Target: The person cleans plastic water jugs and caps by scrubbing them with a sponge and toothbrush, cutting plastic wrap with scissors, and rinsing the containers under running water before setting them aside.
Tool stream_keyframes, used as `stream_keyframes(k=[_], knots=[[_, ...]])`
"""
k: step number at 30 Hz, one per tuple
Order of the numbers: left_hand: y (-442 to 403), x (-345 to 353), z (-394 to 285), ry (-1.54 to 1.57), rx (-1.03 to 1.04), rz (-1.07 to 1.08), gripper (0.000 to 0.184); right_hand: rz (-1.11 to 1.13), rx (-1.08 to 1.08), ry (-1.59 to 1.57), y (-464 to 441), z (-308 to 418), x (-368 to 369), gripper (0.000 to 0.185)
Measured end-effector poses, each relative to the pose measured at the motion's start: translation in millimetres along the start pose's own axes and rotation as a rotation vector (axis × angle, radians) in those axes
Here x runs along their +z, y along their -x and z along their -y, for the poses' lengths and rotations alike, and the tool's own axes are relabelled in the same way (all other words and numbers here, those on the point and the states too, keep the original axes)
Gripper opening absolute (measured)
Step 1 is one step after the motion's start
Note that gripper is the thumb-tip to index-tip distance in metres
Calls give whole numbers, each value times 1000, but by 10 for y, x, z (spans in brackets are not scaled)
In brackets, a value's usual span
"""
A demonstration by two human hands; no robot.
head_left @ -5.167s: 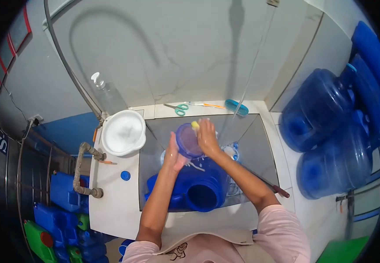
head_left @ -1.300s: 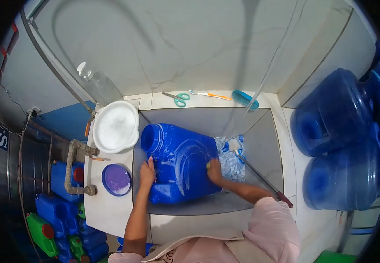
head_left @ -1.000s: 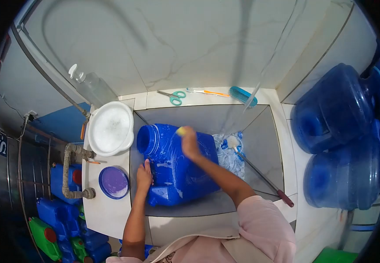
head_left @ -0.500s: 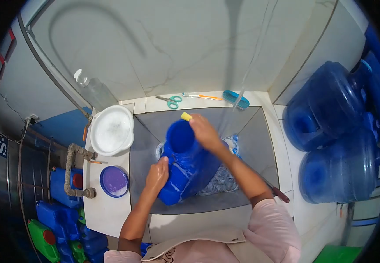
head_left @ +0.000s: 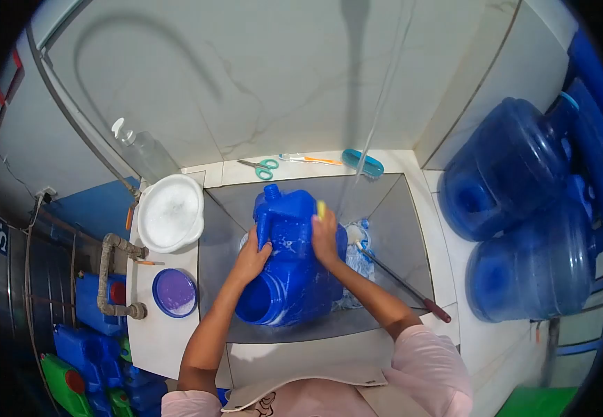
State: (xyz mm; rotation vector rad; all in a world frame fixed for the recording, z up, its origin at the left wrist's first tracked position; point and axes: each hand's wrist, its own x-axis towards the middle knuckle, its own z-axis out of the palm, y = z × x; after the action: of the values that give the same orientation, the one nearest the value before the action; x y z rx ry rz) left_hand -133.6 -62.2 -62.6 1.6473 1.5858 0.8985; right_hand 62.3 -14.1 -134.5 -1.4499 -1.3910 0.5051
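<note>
A blue plastic jerry can (head_left: 293, 240) with soap suds on it is tilted over the grey sink (head_left: 412, 243). Its wide mouth faces the lower left and a small spout sticks up at the far end. My left hand (head_left: 251, 258) is wrapped round the can's handle. In my right hand (head_left: 325, 240) a yellow sponge (head_left: 321, 208) is pinched near the can's right side. Behind the can, a long-handled brush (head_left: 402, 283) with a dark red grip leans on the sink edge. Crumpled whitish and blue material (head_left: 358, 267) lies in the sink, partly hidden.
On the left ledge stand a white basin (head_left: 199, 215) of suds, a purple-filled blue lid (head_left: 175, 292) and a pump bottle (head_left: 149, 153). Scissors (head_left: 265, 168), a toothbrush (head_left: 312, 159) and a teal brush (head_left: 362, 163) line the back. Large water bottles (head_left: 506, 167) stand right. Water runs down (head_left: 378, 115).
The can has been turned so its wide mouth now points toward me at lower left. My left hand has shifted to its handle; my right hand with the sponge has moved down its right side.
</note>
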Motion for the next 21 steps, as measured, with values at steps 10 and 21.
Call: stream_keyframes(k=[10, 21], knots=[[318, -83, -28, 62, 40, 111, 49, 644, 3, -2, -925, -133, -53, 38], [14, 106, 180, 93, -158, -70, 61, 614, 378, 72, 604, -244, -429, 45]])
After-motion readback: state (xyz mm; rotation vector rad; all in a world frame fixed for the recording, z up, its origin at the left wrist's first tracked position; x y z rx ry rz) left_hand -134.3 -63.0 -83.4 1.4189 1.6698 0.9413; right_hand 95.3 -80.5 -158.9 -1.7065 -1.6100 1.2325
